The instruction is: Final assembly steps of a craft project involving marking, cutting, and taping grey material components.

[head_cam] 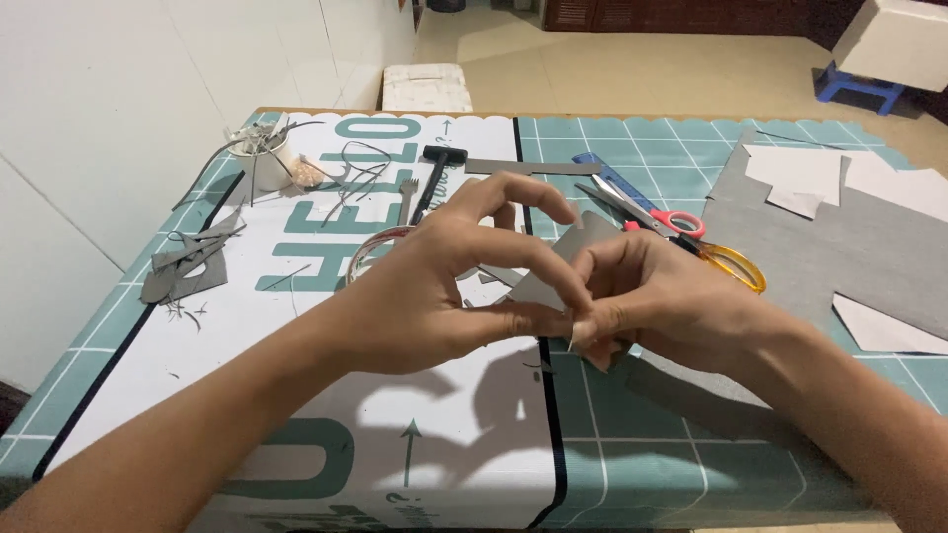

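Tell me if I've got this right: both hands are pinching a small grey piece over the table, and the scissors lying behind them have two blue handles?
Not quite. In the head view the scissors have one red handle and one yellow one, not two blue. The rest holds: the left hand and right hand pinch the small grey piece over the table.

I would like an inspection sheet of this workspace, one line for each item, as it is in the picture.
Surface: teal grid cutting mat with a white printed sheet over it.
Job's things: small grey piece, pinched by both hands above the mat.
Clutter: two pairs of scissors, black hammer, metal ruler, white cup, grey scraps, large grey sheet, white pieces.
Grippers: left hand and right hand, fingers shut on the piece.
Cables: nothing seen.
Surroundings: white wall, tiled floor, blue stool.
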